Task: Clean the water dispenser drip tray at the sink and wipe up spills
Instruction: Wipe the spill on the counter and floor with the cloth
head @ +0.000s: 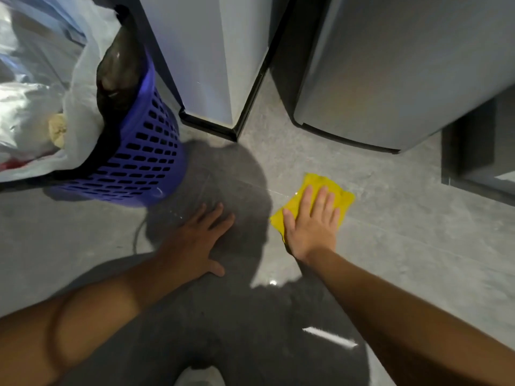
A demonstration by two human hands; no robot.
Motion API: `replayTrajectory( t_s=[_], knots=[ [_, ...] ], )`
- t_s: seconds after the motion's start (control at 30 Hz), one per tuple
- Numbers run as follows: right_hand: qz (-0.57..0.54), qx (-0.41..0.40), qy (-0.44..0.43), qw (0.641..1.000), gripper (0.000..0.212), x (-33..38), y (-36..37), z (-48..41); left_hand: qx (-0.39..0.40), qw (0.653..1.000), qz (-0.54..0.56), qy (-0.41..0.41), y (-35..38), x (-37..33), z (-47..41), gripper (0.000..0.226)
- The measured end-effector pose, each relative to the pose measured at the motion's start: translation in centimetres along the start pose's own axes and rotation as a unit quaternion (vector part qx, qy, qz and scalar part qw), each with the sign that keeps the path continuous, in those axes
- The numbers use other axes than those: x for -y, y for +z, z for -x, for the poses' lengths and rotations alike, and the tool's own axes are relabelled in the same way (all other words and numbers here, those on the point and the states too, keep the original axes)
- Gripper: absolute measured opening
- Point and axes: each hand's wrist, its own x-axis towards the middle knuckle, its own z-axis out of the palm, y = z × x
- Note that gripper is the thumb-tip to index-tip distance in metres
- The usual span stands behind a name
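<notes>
A yellow cloth (320, 182) lies flat on the grey tiled floor (404, 246). My right hand (312, 224) presses down on it, palm flat and fingers spread. My left hand (200, 240) rests flat on the bare floor to the left, fingers apart, holding nothing. Small water drops (178, 215) glint on the tiles near my left fingertips. No drip tray or sink shows in this view.
A purple slotted basket (142, 160) lined with bags stands at the left. A white bag (33, 107) of rubbish leans against it. A white appliance base (206, 79) and a grey appliance (390, 79) stand ahead. A dark cabinet corner (473, 151) juts in at the right.
</notes>
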Motion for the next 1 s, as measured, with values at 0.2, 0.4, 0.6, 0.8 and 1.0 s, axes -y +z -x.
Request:
replayTrajectory(
  t_s=[0.2, 0.4, 0.6, 0.8, 1.0],
  knots=[
    [0.114, 0.016, -0.269, 0.956, 0.075, -5.7, 0.2, 6.6, 0.014, 0.999, -0.033, -0.008, -0.6, -0.7, -0.2, 0.132],
    [0.062, 0.021, -0.014, 0.998, 0.076, -12.5, 3.0, 21.1, 0.004, 0.996, -0.066, 0.061, -1.8, -5.5, -2.0, 0.139],
    [-0.026, -0.012, 0.171, 0.985, 0.1, -15.9, -1.4, 14.1, 0.052, 0.99, -0.116, 0.056, -2.7, -7.5, -4.7, 0.136],
    [0.046, 0.007, 0.047, 0.998, 0.092, -19.8, -4.0, 2.8, 0.112, 0.979, -0.168, 0.031, -3.0, -9.6, -5.8, 0.128],
    [0.093, 0.024, -0.088, 0.992, 0.079, -13.9, -2.8, 1.7, 0.118, 0.981, -0.147, 0.045, -2.8, -9.6, -5.7, 0.129]
  ],
)
